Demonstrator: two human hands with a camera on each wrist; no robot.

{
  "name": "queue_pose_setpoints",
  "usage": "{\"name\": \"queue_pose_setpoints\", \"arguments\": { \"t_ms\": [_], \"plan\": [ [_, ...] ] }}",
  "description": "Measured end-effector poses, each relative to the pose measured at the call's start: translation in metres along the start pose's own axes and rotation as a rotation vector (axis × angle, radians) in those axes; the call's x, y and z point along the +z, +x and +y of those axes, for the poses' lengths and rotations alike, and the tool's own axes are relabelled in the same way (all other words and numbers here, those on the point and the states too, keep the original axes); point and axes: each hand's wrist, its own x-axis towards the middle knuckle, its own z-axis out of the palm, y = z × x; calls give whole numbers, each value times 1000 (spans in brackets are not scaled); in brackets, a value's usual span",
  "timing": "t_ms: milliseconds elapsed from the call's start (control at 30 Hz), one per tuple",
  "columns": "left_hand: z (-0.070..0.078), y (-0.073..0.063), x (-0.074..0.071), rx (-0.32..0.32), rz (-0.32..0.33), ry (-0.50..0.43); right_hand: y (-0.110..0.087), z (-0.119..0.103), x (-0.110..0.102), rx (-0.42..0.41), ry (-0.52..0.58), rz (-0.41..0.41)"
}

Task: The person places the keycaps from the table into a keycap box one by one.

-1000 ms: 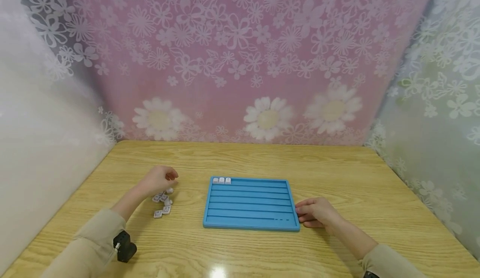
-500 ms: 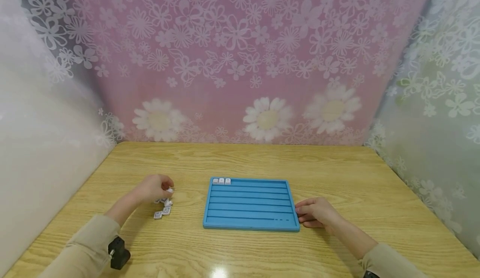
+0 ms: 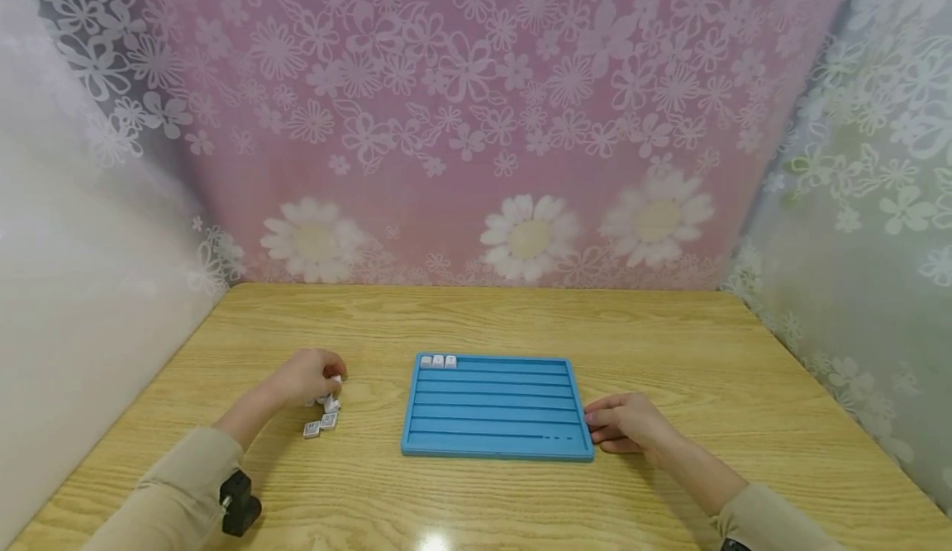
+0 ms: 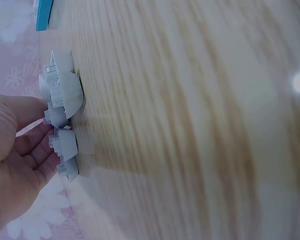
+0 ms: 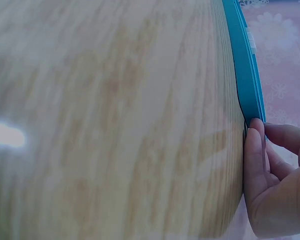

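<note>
A blue tray (image 3: 491, 412) with raised ridges lies mid-table. Three white keycaps (image 3: 438, 362) stand side by side in its top left corner. To its left, my left hand (image 3: 305, 376) reaches down over a small pile of loose white keycaps (image 3: 330, 421), and the fingers pinch one keycap (image 3: 338, 379), largely covered. In the left wrist view, several keycaps (image 4: 70, 95) lie tipped over with their hollow undersides toward the fingers. My right hand (image 3: 628, 424) grips the right edge of the tray, with its fingertips (image 5: 256, 125) at the rim.
The wooden table (image 3: 491, 501) stretches out around the tray. A pink flowered curtain (image 3: 476, 138) hangs behind it, with pale sheets at the left and right. A black wrist camera (image 3: 240, 503) sits on the left sleeve.
My left hand has come down from above the keycap pile onto it, and its fingers have closed around a keycap. My right hand stays at the tray's edge.
</note>
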Motion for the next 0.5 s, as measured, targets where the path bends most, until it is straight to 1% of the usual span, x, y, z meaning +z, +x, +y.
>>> {"name": "queue_pose_setpoints", "arguments": {
  "t_ms": [133, 267, 500],
  "plan": [
    [1, -2, -1, 12, 6, -3, 1, 0, 0, 0, -6, 5],
    [1, 0, -1, 27, 19, 2, 2, 1, 0, -2, -6, 3],
    [5, 4, -1, 24, 64, -73, 2, 2, -1, -6, -1, 1]
  ]
}}
